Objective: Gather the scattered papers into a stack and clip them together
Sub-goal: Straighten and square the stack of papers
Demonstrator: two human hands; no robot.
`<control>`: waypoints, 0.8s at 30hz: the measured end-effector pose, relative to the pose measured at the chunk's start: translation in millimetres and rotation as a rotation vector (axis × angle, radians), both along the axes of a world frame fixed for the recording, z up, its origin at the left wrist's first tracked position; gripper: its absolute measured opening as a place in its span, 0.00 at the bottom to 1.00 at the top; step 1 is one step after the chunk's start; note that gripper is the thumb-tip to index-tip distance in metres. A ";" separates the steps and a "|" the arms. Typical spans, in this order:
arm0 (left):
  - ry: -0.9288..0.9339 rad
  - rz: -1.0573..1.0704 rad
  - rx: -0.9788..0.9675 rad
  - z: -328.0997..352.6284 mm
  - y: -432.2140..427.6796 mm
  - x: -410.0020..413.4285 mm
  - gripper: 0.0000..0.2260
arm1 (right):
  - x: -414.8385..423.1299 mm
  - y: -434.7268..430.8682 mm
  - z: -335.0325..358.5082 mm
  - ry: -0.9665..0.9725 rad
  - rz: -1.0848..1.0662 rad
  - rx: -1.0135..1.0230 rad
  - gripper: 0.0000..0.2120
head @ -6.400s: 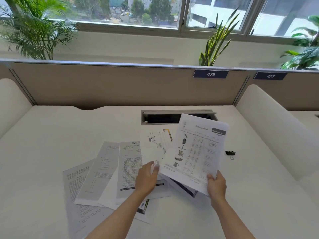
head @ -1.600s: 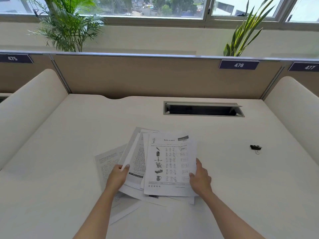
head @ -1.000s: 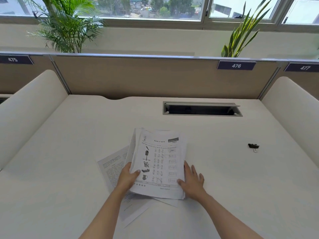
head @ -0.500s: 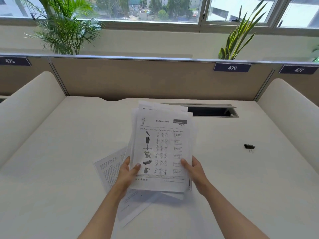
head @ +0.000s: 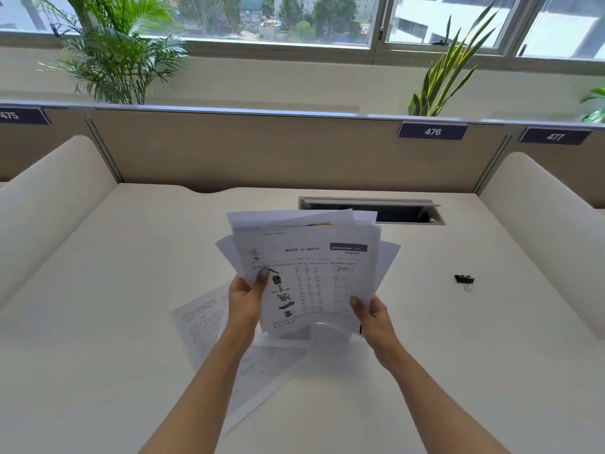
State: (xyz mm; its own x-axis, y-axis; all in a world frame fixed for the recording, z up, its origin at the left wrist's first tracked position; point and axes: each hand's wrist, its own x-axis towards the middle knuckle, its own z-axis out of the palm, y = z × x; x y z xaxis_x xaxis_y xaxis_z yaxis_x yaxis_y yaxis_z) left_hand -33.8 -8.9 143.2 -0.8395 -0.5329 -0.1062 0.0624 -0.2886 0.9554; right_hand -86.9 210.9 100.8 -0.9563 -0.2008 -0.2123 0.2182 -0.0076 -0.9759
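Note:
I hold a loose bundle of printed papers upright above the white desk, a "Build-a-word" worksheet in front. The sheets behind it fan out unevenly at the top and sides. My left hand grips the bundle's left edge, thumb on the front sheet. My right hand grips its lower right corner. One printed sheet lies flat on the desk under my left forearm, with another sheet partly beneath it. A small black binder clip rests on the desk to the right, apart from both hands.
A rectangular cable opening with a raised flap sits in the desk behind the papers. Padded cream dividers flank both sides. A tan partition with number plates closes the back, with plants and windows beyond.
The papers went from scattered to gathered flat under both hands, then were lifted off the desk. Now they are held higher and more upright, and my left hand has slid up the left edge.

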 end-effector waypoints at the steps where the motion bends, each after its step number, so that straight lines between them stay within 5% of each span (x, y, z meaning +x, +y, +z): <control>1: 0.012 0.000 -0.004 0.6 3.3 -0.5 0.03 | 0.0 0.8 1.4 0.010 0.006 0.008 0.09; 6: 0.036 -0.021 -0.017 0.6 16.0 0.4 0.05 | -4.4 10.6 10.1 0.038 -0.014 0.022 0.09; 10: 0.107 -0.044 -0.136 2.5 13.4 1.6 0.26 | -3.6 15.6 19.8 0.137 -0.030 0.081 0.19; 16: 0.104 -0.055 -0.119 5.9 29.2 -5.6 0.06 | -5.1 7.1 33.8 0.251 -0.100 -0.015 0.08; 21: 0.132 -0.031 -0.091 11.0 40.4 -4.4 0.06 | -5.4 3.4 44.6 0.285 -0.159 -0.060 0.08; 24: 0.222 0.013 -0.154 21.9 35.3 -2.7 0.18 | 0.7 0.2 57.4 0.357 -0.183 -0.083 0.09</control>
State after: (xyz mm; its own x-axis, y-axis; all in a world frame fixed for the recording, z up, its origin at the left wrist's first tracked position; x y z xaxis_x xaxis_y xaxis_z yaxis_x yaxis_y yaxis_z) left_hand -36.5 26.4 165.2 -0.8261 -0.5393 0.1632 0.2784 -0.1390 0.9503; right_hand -86.2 211.1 158.3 -0.9885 -0.0225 0.1494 -0.1466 -0.0963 -0.9845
